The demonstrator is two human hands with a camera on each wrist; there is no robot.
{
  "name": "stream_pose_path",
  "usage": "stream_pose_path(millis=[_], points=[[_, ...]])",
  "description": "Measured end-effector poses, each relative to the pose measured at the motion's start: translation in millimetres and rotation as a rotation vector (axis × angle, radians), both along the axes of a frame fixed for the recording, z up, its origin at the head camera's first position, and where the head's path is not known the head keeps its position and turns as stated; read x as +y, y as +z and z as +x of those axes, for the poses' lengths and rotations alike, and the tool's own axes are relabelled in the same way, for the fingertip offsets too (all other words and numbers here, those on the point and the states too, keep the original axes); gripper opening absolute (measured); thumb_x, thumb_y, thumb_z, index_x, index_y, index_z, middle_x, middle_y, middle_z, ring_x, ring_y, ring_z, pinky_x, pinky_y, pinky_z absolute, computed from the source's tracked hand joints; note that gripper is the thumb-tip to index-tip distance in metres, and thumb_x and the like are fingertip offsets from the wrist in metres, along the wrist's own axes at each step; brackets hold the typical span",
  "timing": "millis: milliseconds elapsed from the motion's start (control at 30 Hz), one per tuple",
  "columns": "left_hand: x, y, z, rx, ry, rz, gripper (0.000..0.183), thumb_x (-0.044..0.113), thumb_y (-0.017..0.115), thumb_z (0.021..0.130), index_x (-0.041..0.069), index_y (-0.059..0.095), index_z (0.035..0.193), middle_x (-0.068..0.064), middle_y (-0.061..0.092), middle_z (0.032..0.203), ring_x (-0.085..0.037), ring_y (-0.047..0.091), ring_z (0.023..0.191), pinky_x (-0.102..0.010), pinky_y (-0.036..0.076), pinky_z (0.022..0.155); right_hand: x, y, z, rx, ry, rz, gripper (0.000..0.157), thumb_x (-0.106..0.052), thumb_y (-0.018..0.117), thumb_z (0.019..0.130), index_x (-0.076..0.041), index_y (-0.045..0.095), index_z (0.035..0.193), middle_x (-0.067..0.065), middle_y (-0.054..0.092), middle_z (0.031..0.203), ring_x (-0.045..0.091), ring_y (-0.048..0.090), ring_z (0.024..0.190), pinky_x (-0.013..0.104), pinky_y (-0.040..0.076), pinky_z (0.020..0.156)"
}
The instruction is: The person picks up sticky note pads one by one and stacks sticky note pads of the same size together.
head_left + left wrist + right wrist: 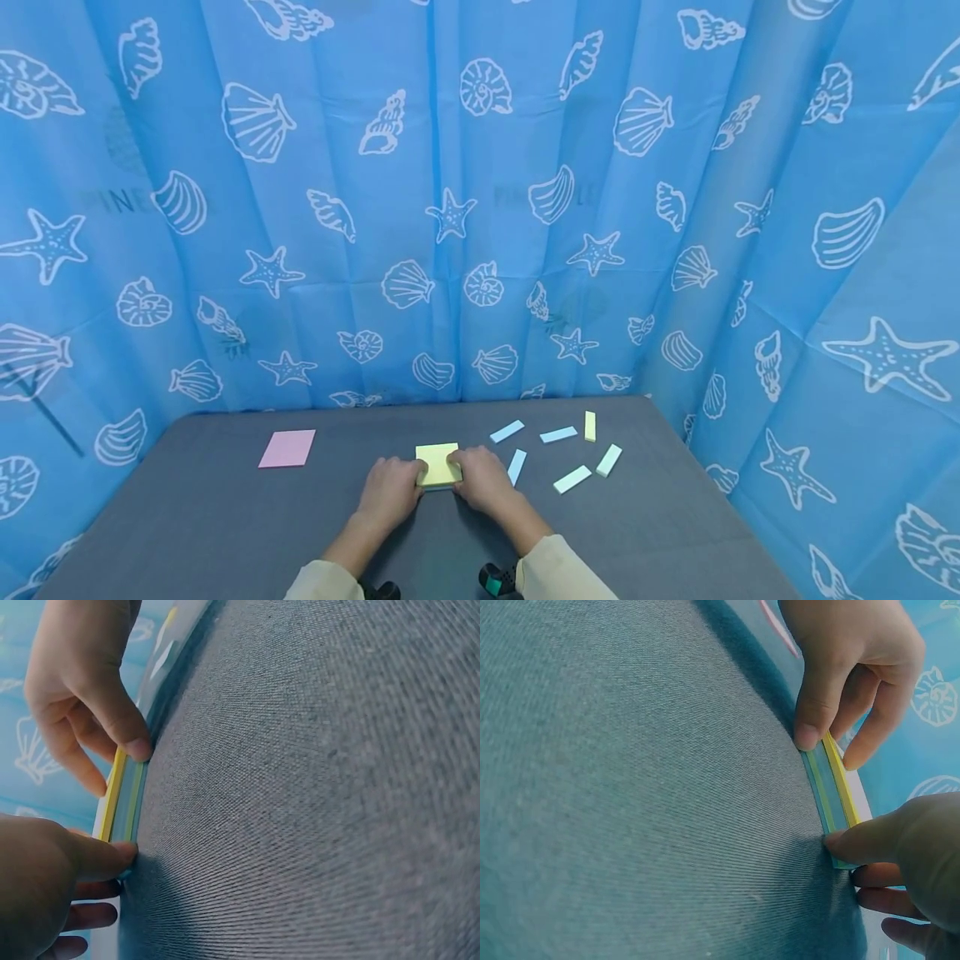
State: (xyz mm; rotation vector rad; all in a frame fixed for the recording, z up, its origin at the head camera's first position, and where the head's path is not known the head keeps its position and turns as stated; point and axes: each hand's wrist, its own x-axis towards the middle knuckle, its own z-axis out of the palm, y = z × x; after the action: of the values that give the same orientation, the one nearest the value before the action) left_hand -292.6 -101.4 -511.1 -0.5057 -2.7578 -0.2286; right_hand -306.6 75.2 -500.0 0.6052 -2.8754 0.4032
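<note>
A square stack of sticky notes [438, 463] lies on the grey table, its top pad yellow. Below the yellow, the left wrist view shows blue and green layers [129, 799] along the near edge. My left hand [392, 492] grips the stack's left side, thumb at the near corner. On the right side my right hand [483, 481] holds it the same way, its thumb [847, 844] against the layered edge in the right wrist view. The middle of the near edge shows between the two thumbs.
A pink square sticky note pad [288, 448] lies to the left. Several narrow strips are scattered at the right, among them a blue strip [507, 431], a yellow strip [590, 426] and a pale green strip [573, 479]. A blue shell-print curtain [450, 333] hangs behind the table [225, 517].
</note>
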Motion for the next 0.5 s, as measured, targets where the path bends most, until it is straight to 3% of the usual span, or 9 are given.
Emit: stream_pose_path(millis=[500], points=[[-4.1,-5.2,-1.8,-0.069,0.018,0.053,0.023,0.024,0.083,0.076,0.018,0.076,0.096,0.006,0.067,0.08,-0.013,0.053,0.066,-0.035,0.042,0.063,3.3,-0.4,5.8,-0.047,0.013,-0.084,0.037,-0.022,0.081,0.08,-0.011,0.07,0.114,0.002,0.063,0.095,0.016,0.051,0.081,0.035,0.044,0.07]])
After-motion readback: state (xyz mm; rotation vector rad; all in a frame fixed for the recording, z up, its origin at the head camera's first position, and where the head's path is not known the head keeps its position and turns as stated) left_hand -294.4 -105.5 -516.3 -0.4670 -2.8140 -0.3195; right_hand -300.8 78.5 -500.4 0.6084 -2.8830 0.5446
